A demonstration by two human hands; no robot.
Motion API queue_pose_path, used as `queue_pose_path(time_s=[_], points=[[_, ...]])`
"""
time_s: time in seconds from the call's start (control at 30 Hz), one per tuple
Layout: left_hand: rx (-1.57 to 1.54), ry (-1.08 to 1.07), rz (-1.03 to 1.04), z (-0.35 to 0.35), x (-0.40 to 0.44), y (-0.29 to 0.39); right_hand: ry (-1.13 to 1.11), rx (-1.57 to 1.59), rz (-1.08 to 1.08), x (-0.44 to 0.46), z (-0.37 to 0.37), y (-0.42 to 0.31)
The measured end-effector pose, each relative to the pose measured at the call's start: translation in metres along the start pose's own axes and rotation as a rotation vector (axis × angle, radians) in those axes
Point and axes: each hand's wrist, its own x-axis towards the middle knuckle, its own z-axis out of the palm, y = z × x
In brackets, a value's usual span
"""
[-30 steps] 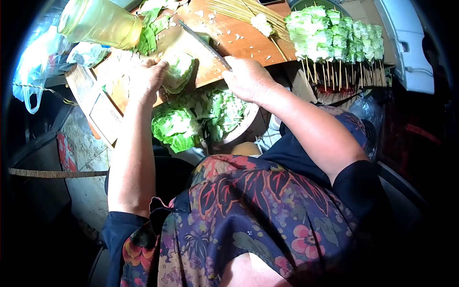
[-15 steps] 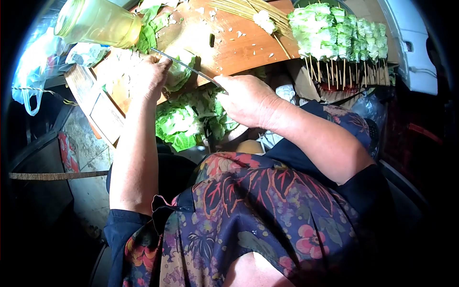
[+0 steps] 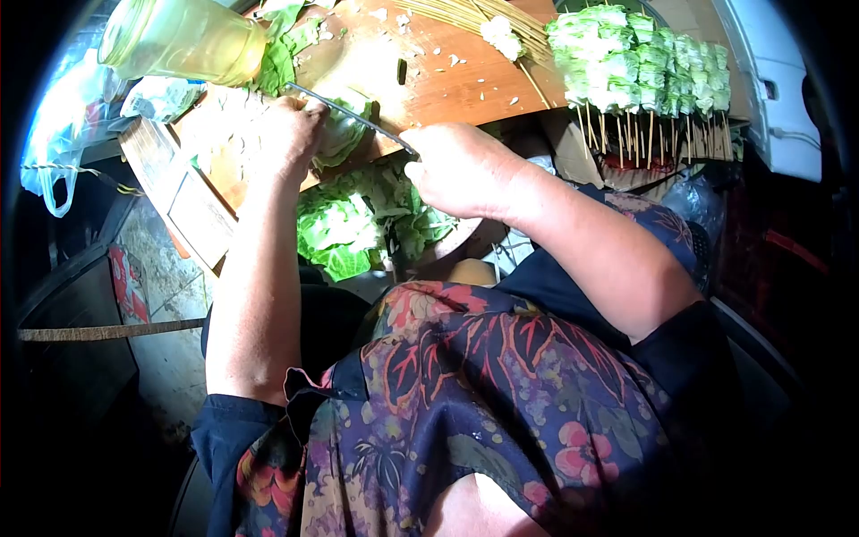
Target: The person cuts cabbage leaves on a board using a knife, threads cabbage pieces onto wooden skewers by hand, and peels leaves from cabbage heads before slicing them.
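My right hand [image 3: 461, 170] is closed round the handle of a knife [image 3: 351, 115], whose thin blade shows edge-on and slants up to the left above the wooden board [image 3: 447, 85]. Near the blade's far end, my left hand [image 3: 291, 134] has its fingers curled in over the board. Whatever they grip is hidden. A pale green cabbage leaf [image 3: 340, 141] lies just right of those fingers, under the blade. Below the board's near edge sits a heap of loose cabbage leaves [image 3: 340, 233].
A yellowish clear jar [image 3: 183, 40] lies on its side at the upper left, beside darker green leaves [image 3: 279, 58]. Bare skewers [image 3: 488, 22] rest across the board's far side. Skewered cabbage rolls [image 3: 617, 63] line the right. A plastic bag [image 3: 67, 134] hangs at left.
My right hand has moved slightly up, toward the board, with the knife. My left hand stays curled in nearly the same place. The whole view has shifted a little.
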Motion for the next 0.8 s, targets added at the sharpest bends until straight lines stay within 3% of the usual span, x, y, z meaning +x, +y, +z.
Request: queue_pose_path(time_s=[0.03,0.2,0.37,0.43,0.47,0.5,0.57,0.63,0.7,0.73,0.8], points=[[0.119,0.032,0.006,-0.002,-0.002,0.003,-0.045,-0.013,0.022,0.003,-0.003,-0.002],[0.129,0.033,-0.025,-0.002,-0.01,0.013,-0.076,-0.015,0.007,0.028,0.0,0.001],[0.12,0.028,0.029,-0.003,-0.01,0.002,0.021,0.062,-0.009,0.046,0.028,0.015],[0.216,0.153,0.117,-0.005,0.004,-0.019,0.08,0.075,-0.023,0.041,0.031,0.014],[0.016,0.128,0.088,-0.01,0.007,-0.026,0.107,0.02,-0.048,0.041,0.034,0.017],[0.065,0.262,0.098,-0.012,0.017,-0.037,0.109,0.022,-0.049,0.039,0.036,0.019],[0.079,0.316,0.103,-0.024,0.046,-0.062,0.133,0.03,-0.079,0.036,0.037,0.022],[0.197,0.381,0.088,-0.026,0.034,-0.043,0.156,0.059,-0.092,0.027,0.03,0.016],[0.349,0.585,0.595,-0.023,0.027,-0.036,0.178,0.086,-0.109,0.023,0.022,0.009],[0.295,0.507,0.723,-0.02,0.018,-0.026,0.249,0.123,-0.138,0.022,0.02,0.008],[0.277,0.309,0.591,-0.006,0.011,-0.014,0.308,0.199,-0.128,0.011,0.006,-0.003]])
